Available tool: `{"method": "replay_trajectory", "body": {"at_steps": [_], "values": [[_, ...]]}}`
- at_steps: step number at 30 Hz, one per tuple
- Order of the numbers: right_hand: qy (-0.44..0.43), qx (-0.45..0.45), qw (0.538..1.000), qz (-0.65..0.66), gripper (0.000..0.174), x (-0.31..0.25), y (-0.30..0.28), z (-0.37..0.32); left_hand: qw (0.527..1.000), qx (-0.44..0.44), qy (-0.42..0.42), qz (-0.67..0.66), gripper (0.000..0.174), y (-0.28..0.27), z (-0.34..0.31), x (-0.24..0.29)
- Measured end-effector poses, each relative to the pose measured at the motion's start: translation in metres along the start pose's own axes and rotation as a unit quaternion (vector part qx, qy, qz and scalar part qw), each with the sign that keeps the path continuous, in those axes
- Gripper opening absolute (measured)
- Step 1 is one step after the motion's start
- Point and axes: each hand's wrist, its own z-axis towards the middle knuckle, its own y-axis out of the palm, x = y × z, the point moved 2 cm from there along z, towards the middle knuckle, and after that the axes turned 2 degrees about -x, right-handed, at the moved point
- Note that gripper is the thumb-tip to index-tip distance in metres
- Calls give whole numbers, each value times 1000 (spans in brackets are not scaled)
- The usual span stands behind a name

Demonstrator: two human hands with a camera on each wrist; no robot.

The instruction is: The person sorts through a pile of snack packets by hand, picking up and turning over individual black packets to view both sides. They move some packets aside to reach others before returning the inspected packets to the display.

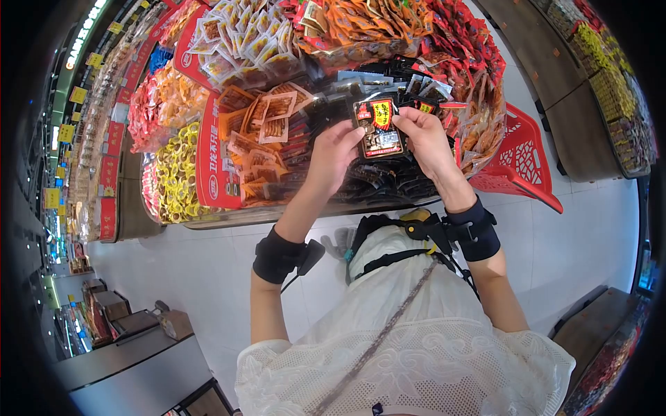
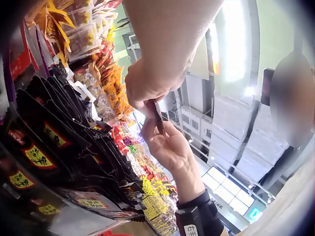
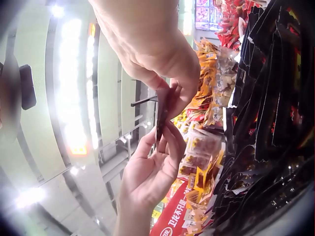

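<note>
A small black snack packet (image 1: 379, 127) with a yellow and red label is held up in front of the body, its printed face toward the head camera. My left hand (image 1: 334, 154) pinches its left edge between thumb and fingers. On the opposite edge, my right hand (image 1: 427, 142) grips near the upper corner. In the left wrist view the packet (image 2: 158, 117) appears edge-on, thin and dark, between both hands. Beneath and behind it lie many similar black packets (image 2: 44, 132), stacked in a bin.
Around the black packets the display bin holds orange packets (image 1: 260, 166), clear-wrapped snacks (image 1: 243, 41) and red packets (image 1: 472, 41). A red sign board (image 1: 211, 156) edges the left side. A red shopping basket (image 1: 517, 159) stands at the right. Shelves (image 1: 603, 132) line the far right.
</note>
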Motion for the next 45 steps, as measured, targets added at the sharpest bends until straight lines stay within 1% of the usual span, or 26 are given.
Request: {"method": "replay_trajectory", "body": {"at_steps": [5,8,11,29,32,38,45], "values": [[5,-10,999,31,12,13,-6,5,1000,1,-4,5,21,-1,-2,0],[3,-3,1000,12,12,11,-4,3,1000,-7,-8,6,21,-1,-5,1],[6,-5,1000,14,12,11,-4,3,1000,-6,-9,1,18,-1,-6,2],[-1,-12,1000,20,9,2,0,-6,1000,-5,-11,27,18,-7,-5,-1],[4,-5,1000,22,8,1,1,-6,1000,-10,-10,10,20,-6,-5,-1],[8,-5,1000,11,7,-1,2,-7,1000,4,-16,26,22,-7,-4,-1],[0,-18,999,32,7,7,-1,-2,1000,4,-19,25,22,-8,-4,-1]]}}
